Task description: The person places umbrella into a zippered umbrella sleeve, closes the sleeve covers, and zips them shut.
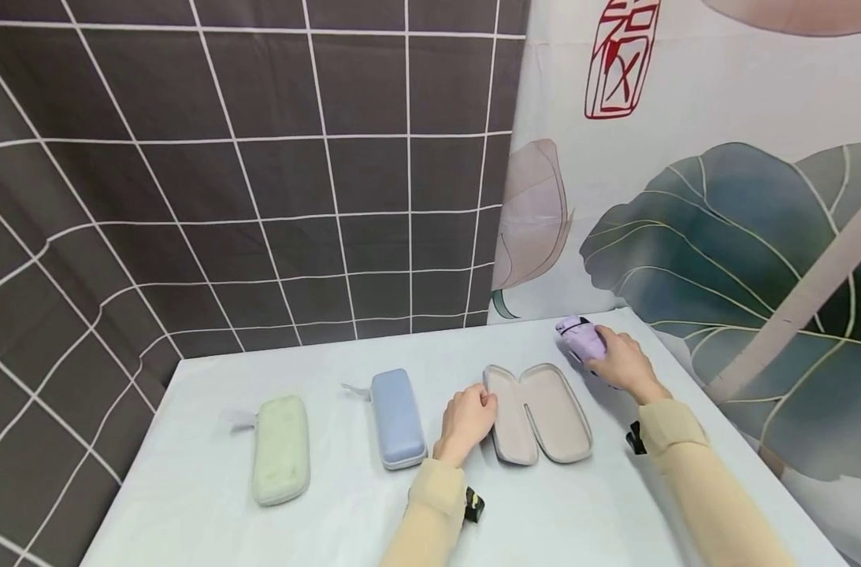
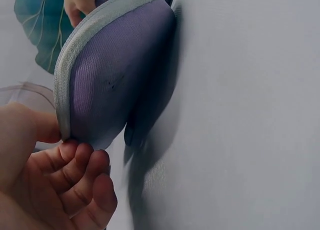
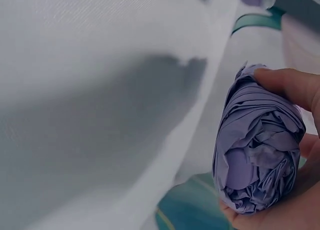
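An unzipped case [image 1: 559, 411] lies spread open on the table, its beige lining facing up. My left hand [image 1: 467, 421] pinches the left edge of this case between thumb and fingers. In the left wrist view the case's outer shell [image 2: 112, 75] looks purple with a pale zip edge, and that half is tilted up. Toward the table's far right corner, my right hand [image 1: 627, 366] holds a folded purple umbrella [image 1: 581, 339]. The right wrist view shows the bunched, pleated fabric end of the umbrella [image 3: 260, 150], with thumb and fingers around its sides.
Left of my left hand lies a closed blue case [image 1: 398, 421] with a small strap. Farther left is a closed light green case [image 1: 281, 449], also strapped. All sit on a white-covered table [image 1: 345, 512]. A dark grid curtain [image 1: 260, 173] and a leaf-printed cloth [image 1: 728, 228] hang behind.
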Available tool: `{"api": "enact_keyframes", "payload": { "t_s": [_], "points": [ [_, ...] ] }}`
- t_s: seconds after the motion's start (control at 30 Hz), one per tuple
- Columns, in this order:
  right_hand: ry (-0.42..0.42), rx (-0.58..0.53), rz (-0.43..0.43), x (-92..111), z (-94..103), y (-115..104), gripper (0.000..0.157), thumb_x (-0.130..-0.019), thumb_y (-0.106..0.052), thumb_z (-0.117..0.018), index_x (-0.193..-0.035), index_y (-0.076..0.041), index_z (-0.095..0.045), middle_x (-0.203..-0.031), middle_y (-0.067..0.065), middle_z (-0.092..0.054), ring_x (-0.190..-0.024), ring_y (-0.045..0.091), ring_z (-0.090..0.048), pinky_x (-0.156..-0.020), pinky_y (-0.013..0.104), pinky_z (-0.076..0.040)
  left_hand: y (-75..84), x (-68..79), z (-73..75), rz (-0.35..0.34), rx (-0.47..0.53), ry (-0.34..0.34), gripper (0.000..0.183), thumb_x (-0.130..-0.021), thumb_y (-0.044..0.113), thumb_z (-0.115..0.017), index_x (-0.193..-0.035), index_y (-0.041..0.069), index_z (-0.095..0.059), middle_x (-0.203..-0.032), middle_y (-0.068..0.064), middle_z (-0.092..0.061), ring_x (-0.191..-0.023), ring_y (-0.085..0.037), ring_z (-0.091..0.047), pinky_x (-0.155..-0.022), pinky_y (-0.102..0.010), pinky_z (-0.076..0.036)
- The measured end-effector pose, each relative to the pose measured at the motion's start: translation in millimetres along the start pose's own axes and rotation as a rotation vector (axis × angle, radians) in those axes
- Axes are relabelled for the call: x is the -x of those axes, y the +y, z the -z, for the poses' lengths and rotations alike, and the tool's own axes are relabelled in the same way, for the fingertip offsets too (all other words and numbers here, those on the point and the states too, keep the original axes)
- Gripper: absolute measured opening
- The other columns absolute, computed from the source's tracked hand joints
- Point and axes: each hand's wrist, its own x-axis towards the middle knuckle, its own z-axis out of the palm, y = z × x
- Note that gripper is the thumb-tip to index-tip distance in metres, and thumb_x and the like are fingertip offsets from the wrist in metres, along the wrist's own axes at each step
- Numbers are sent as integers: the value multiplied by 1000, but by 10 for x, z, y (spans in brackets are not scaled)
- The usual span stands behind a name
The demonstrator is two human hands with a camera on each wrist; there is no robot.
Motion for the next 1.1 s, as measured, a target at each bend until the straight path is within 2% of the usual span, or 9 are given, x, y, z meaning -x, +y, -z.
{"api": "enact_keyframes", "payload": {
  "t_s": [0.23, 0.5, 0.83, 1.1],
  "points": [
    [61, -23, 44, 133, 73, -239, 71, -82, -19, -72, -140, 7, -39, -121, 38, -48, -109, 53, -45, -80, 65, -39, 17, -40, -1, 7, -9, 3, 33, -97, 20, -54, -66, 17, -44, -54, 7, -41, -47, -8, -39, -46, -25, -31],
    [115, -42, 62, 471, 87, -470, 69, -80, -16, -73, -138, 7, -43, -115, 38, -51, -103, 53, -49, -75, 63, -41, 43, -22, -23, 10, -9, -12, 32, -96, 20, -54, -66, 17, -44, -54, 7, -41, -47, -9, -39, -46, -25, -31],
    [147, -30, 46, 917, -44, -701, 68, -76, -15, -76, -135, 5, -49, -112, 38, -53, -99, 53, -51, -70, 62, -43, 78, 31, -55, -1, 19, -15, 31, -95, 19, -54, -66, 17, -45, -54, 8, -41, -48, -8, -39, -46, -25, -31],
    [165, -67, 13, 1046, -272, -956, 66, -76, -13, -76, -135, 5, -51, -110, 38, -55, -100, 54, -53, -75, 64, -43, 25, 15, -3, 22, 70, 3, 29, -94, 18, -54, -66, 17, -45, -55, 8, -41, -48, -8, -39, -46, -24, -31]
  ]
}}
